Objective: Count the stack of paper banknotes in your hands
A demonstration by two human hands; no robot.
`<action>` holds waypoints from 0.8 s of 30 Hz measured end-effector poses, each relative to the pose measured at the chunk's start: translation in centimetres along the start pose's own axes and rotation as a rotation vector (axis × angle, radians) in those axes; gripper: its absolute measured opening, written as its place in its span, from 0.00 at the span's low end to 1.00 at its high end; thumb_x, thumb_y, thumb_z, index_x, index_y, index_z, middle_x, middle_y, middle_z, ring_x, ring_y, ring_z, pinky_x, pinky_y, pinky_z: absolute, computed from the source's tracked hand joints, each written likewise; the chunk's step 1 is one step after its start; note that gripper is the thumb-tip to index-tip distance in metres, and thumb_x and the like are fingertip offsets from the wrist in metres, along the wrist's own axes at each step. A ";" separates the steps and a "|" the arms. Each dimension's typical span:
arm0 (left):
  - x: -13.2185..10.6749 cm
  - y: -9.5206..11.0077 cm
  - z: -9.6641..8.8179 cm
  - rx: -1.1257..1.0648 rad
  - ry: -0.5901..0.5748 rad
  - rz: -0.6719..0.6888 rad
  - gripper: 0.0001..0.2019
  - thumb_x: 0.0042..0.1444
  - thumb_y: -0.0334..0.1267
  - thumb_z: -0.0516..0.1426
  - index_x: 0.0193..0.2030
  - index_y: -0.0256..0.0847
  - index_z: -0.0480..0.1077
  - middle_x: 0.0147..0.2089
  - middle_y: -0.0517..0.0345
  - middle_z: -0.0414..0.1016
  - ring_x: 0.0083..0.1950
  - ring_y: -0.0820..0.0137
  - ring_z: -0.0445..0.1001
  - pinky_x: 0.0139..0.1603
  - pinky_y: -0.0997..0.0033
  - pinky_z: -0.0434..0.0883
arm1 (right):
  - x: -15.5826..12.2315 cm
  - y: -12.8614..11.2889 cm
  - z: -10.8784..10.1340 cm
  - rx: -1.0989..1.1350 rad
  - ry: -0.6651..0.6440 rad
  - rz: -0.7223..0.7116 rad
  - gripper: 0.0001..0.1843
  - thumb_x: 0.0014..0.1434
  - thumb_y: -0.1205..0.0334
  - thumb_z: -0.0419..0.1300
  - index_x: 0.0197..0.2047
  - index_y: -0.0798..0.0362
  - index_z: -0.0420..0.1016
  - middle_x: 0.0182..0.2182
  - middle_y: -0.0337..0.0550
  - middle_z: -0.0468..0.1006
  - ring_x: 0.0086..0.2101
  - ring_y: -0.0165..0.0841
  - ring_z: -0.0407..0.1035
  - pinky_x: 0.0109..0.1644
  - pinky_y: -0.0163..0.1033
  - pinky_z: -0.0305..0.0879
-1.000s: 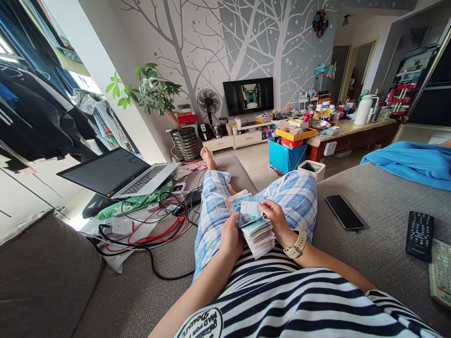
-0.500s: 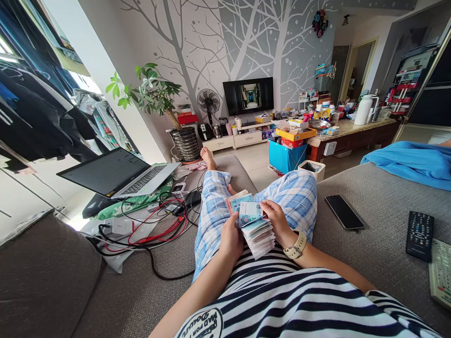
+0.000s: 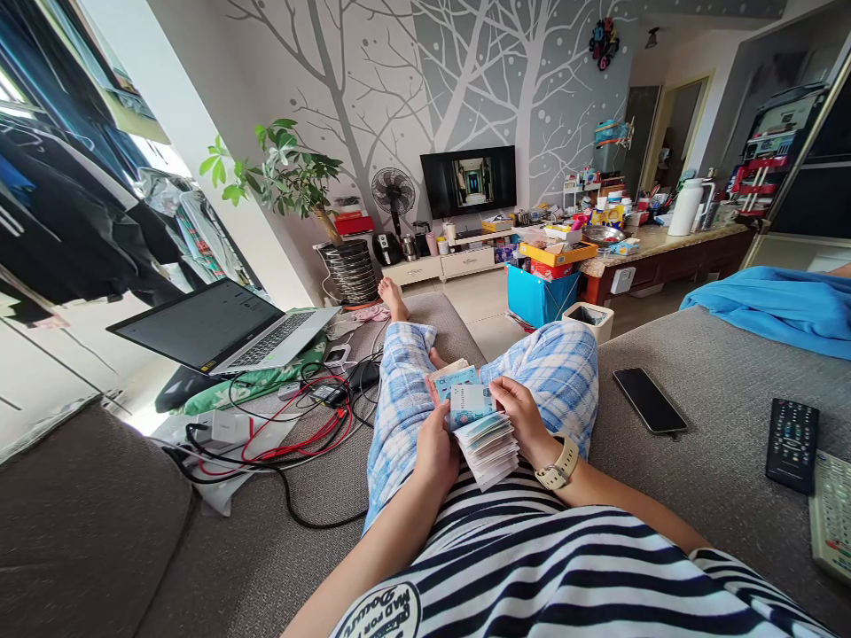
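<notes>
My left hand (image 3: 437, 446) is closed around the left side of a stack of banknotes (image 3: 488, 450) above my lap. The near part of the stack is fanned, its pale edges hanging down towards my striped shirt. On top lies a blue-and-white banknote (image 3: 469, 404), its right end pinched by my right hand (image 3: 522, 415). Behind it, more banknotes (image 3: 453, 381), bluish and pinkish, stick out past my left thumb. A beige watch (image 3: 559, 462) is on my right wrist. The undersides of the notes and some fingers are hidden.
On the sofa at left are an open laptop (image 3: 245, 332) and tangled cables (image 3: 319, 421). To the right lie a phone (image 3: 650, 400), a black remote (image 3: 792, 445), a pale remote (image 3: 832, 512) and a blue cloth (image 3: 775, 306). A bin (image 3: 598, 321) stands beyond my knee.
The top banknote has shifted slightly left and down under my fingers, and its face has turned a little. My arms and the stack have stayed nearly in place.
</notes>
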State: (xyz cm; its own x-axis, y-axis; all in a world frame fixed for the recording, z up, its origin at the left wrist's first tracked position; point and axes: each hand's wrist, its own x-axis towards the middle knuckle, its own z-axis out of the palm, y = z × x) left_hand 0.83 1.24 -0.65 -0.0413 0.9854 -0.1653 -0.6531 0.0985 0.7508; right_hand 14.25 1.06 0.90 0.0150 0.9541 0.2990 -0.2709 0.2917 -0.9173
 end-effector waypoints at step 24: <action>-0.5 0.3 0.7 -0.033 -0.021 -0.013 0.13 0.52 0.33 0.57 0.44 0.32 0.74 0.41 0.48 0.81 0.43 0.59 0.80 0.48 0.59 0.75 | -0.1 0.0 0.1 0.071 -0.016 -0.005 0.18 0.56 0.50 0.60 0.23 0.51 0.63 0.19 0.33 0.60 0.21 0.28 0.53 0.25 0.36 0.50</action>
State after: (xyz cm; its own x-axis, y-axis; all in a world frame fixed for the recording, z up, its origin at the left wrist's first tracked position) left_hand 1.14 0.84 0.10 -0.0171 0.9868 -0.1609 -0.6783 0.1068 0.7270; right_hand 14.20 0.98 0.88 0.0016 0.9512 0.3085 -0.3385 0.2908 -0.8949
